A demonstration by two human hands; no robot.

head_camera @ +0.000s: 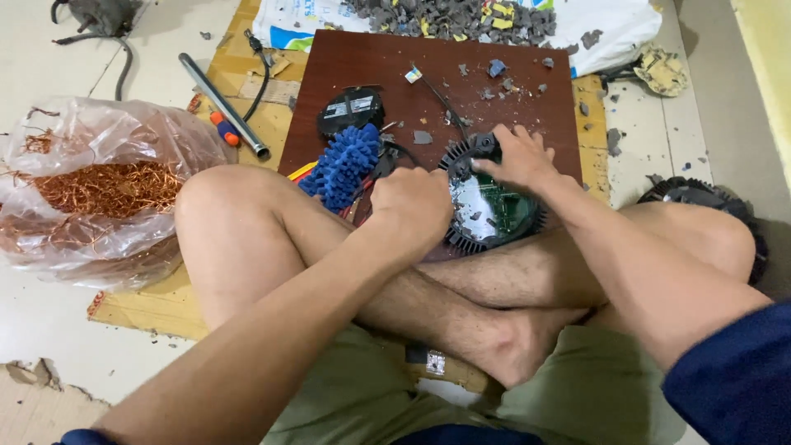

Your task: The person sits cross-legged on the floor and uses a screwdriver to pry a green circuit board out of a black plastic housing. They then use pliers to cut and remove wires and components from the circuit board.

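On a brown board (494,91) laid over the floor, the right hand (519,156) grips a round finned housing (490,206) by its stiff rim; it looks rigid, its green circuit board fragile. The left hand (409,206) is clenched beside it, contents unseen.

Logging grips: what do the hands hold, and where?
Right hand grips the round finned housing by its top rim. Left hand is fisted; contents hidden.

Pale tiled floor (49,330), chipped at 8 o'clock. Flattened cardboard (156,309) under a dark brown board (494,115). Yellowish wall (770,66) at 2 o'clock. Even, flat light.
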